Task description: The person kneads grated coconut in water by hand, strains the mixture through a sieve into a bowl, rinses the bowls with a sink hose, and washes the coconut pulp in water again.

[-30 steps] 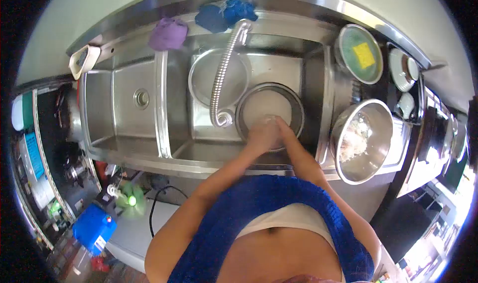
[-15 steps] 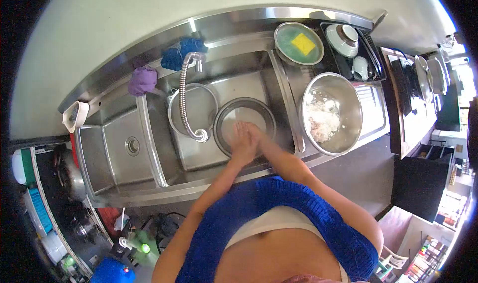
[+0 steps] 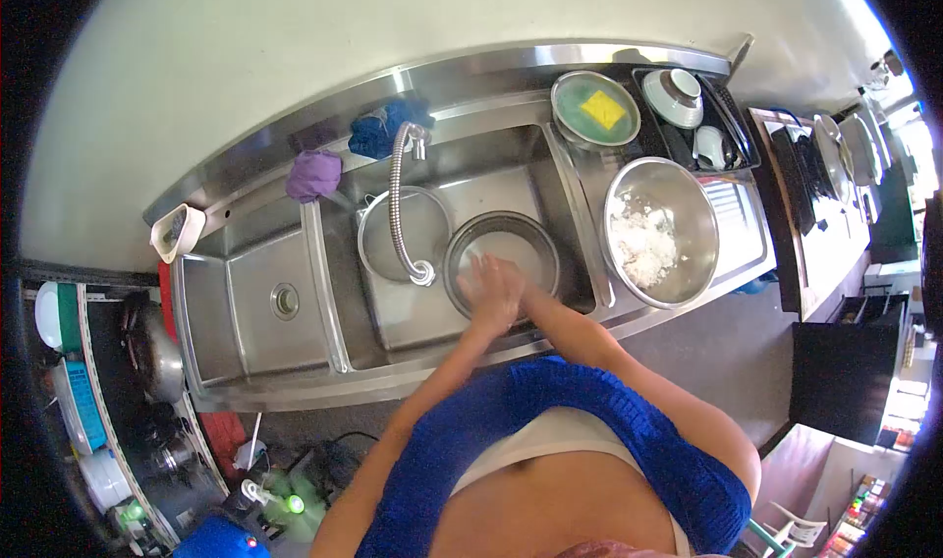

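Over a round dark-rimmed pan [image 3: 503, 226] in the middle sink basin, my two hands are pressed against each other. My left hand [image 3: 494, 305] lies on the left side, its fingers closed against the other hand. My right hand [image 3: 512, 279] folds over it from the right. Whatever may be between the palms is hidden. The pan seems to hold cloudy liquid. Beside it in the same basin stands a round metal pot or strainer [image 3: 378, 239]. To the right, a large steel bowl [image 3: 693, 234] contains white, rice-like food [image 3: 640, 244].
A flexible metal faucet [image 3: 396, 199] arches over the basin. Purple cloth [image 3: 314, 175] and blue cloth [image 3: 378, 134] lie along the back ledge. At the back right are a basin with a yellow sponge [image 3: 602, 111] and a black rack [image 3: 742, 131] of dishes. Shelves with pots stand lower left.
The camera view has shifted, so the sink appears lower and farther right. My hands stay together over the pan, with their fingers slightly shifted.
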A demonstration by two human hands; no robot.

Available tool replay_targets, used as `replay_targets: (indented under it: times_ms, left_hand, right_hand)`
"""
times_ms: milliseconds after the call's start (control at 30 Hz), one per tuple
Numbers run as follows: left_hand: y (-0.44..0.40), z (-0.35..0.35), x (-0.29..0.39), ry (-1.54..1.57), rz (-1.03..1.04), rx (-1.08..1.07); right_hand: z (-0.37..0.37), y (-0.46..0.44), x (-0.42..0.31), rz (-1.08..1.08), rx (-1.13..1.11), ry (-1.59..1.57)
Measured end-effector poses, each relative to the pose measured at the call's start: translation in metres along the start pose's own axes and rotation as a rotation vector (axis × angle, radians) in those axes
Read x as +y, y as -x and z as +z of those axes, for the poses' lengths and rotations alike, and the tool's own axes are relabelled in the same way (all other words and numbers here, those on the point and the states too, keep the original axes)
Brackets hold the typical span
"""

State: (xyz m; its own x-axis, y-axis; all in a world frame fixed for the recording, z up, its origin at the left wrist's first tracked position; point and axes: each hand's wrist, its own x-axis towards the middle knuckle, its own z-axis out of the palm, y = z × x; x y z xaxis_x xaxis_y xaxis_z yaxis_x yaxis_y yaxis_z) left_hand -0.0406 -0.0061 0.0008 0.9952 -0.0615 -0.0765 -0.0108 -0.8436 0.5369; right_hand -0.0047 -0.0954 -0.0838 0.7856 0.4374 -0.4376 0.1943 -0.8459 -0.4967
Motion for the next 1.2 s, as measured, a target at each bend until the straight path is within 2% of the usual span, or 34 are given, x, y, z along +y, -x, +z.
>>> replay_targets:
  times_ms: [267,367,433,500,533,567,633,667,700,733,767,800,867,967,1000,1033,1067,1100,1133,1167,1200]
  left_hand:
    - [0.006,-0.005,-0.012,0.049,0.036,0.055]
    - [0.009,-0.01,-0.01,0.131,-0.062,0.032]
    - [0.008,-0.005,-0.017,0.553,-0.071,0.2]
    - [-0.007,0.056,-0.074,0.477,0.035,0.167]
    - [-0.013,0.086,-0.102,0.441,0.088,0.153]
    - [-0.008,0.085,-0.105,0.44,0.074,0.163]
    - [0.003,0.087,-0.107,0.545,0.047,0.307]
    - [-0.001,0.087,-0.124,1.0,-0.237,0.145]
    - [0.001,0.079,-0.126,1.007,-0.254,0.153]
    - [0.002,0.066,-0.119,1.194,-0.513,-0.013]
    - [0.003,0.06,-0.115,1.365,-0.772,-0.199]
    - [0.0,0.074,-0.123,1.435,-0.75,-0.145]
    - [-0.012,0.087,-0.137,1.432,-0.664,-0.211]
    - [-0.017,0.095,-0.144,1.49,-0.557,-0.247]
    - [-0.02,0.083,-0.135,1.464,-0.561,-0.276]
    - [-0.022,0.071,-0.128,1.438,-0.568,-0.297]
    - [-0.022,0.062,-0.121,1.445,-0.576,-0.279]
    - [-0.022,0.056,-0.113,1.477,-0.527,-0.303]
    - [-0.022,0.054,-0.107,1.507,-0.477,-0.323]
    - [-0.031,0.086,-0.123,1.333,-0.25,-0.295]
    - [-0.04,0.117,-0.137,1.145,-0.031,-0.267]
  right_hand:
    - [0.004,-0.033,-0.013,0.041,0.021,0.016]
    - [0.01,-0.043,-0.01,0.048,0.017,0.015]
    - [0.012,-0.045,-0.01,0.044,0.019,0.013]
    - [0.006,-0.042,-0.012,0.035,0.027,0.008]
    - [0.002,-0.039,-0.014,0.022,0.03,0.003]
    - [0.0,-0.034,-0.017,0.009,0.019,0.008]
    - [-0.003,-0.019,-0.017,-0.241,0.263,0.025]
    - [-0.001,-0.018,-0.022,-0.254,0.242,0.031]
    - [0.0,-0.019,-0.026,-0.161,0.324,-0.111]
    - [0.0,-0.019,-0.028,-0.058,0.411,-0.252]
    - [-0.008,-0.012,-0.037,-0.045,0.405,-0.248]
    - [-0.029,0.0,-0.053,0.019,0.381,-0.296]
    - [-0.065,0.013,-0.062,0.098,0.374,-0.342]
    - [-0.124,0.043,-0.06,-0.007,0.559,-0.307]
    - [-0.138,0.042,-0.032,-0.102,0.67,-0.076]
    - [-0.17,0.067,-0.032,-0.051,0.703,0.004]
    - [-0.202,0.099,-0.049,0.008,0.858,-0.31]
    - [-0.237,0.13,-0.069,0.258,0.845,-0.371]
    - [-0.251,0.152,-0.065,0.499,0.988,-0.144]
    - [-0.256,0.157,-0.039,0.326,1.221,-0.327]
    - [-0.262,0.163,-0.004,0.196,1.352,-0.189]
